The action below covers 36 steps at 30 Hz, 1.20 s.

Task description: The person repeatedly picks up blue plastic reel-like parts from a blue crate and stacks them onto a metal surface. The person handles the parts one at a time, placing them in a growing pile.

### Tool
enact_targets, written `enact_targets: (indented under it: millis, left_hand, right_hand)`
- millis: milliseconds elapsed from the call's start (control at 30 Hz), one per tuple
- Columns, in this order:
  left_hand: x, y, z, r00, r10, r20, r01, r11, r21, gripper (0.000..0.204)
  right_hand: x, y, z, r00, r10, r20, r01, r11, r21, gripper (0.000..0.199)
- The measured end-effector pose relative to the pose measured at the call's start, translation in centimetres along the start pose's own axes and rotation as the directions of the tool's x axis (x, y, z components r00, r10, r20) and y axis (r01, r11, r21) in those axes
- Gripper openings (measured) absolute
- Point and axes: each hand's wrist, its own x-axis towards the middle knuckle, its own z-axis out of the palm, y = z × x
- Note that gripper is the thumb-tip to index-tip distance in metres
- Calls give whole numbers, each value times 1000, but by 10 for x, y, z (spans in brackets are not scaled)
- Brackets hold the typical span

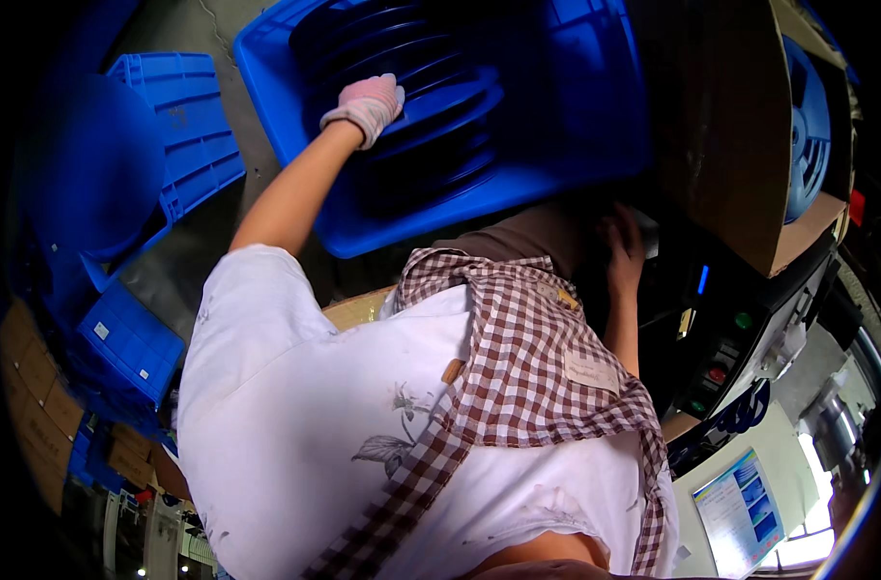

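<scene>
- One left hand (368, 104), in a pale pinkish glove, reaches into the bin with fingers curled, clamped on the left edge of a blue disc (455, 108).
- That disc is in the left part of the blue bin (382, 229), among a row of darker discs (382, 46).
- Its long visible axis runs crosswise, the right end slanting farther from the person; the gripped end points left, toward the bin's side wall.
- The row itself stretches away from the person, the discs side by side on edge.
- The right hand (624, 242) is bare, fingers pointing forward, beside the person's lap near a dark button panel (719, 365); whether it grasps anything, I cannot tell in the shadow.
</scene>
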Motion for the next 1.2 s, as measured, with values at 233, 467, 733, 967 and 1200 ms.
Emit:
enact_targets:
  millis: [233, 467, 733, 967, 1200]
  left_hand:
    - [34, -57, -22, 980, 188, -72, -201, 889, -411, 43]
    - [-52, 45, -34, 748, 373, -549, -401, 913, 75, 52]
    - [-33, -41, 48, 876, 245, -415, -177, 965, 196, 54]
    - [-14, 17, 21, 776, 340, -532, -384, 923, 31, 53]
    - [-15, 26, 56, 829, 363, -426, -302, 931, 207, 65]
  right_hand:
    - [9, -3, -18, 998, 38, 59, -32, 996, -88, 37]
    - [2, 4, -26, 999, 43, 18, -40, 989, -141, 37]
    - [-2, 1, -26, 997, 78, 18, -76, 990, -119, 37]
    - [-10, 11, -29, 995, 100, -1, -99, 989, -108, 37]
    - [-15, -4, -23, 998, 65, -6, -65, 984, -165, 38]
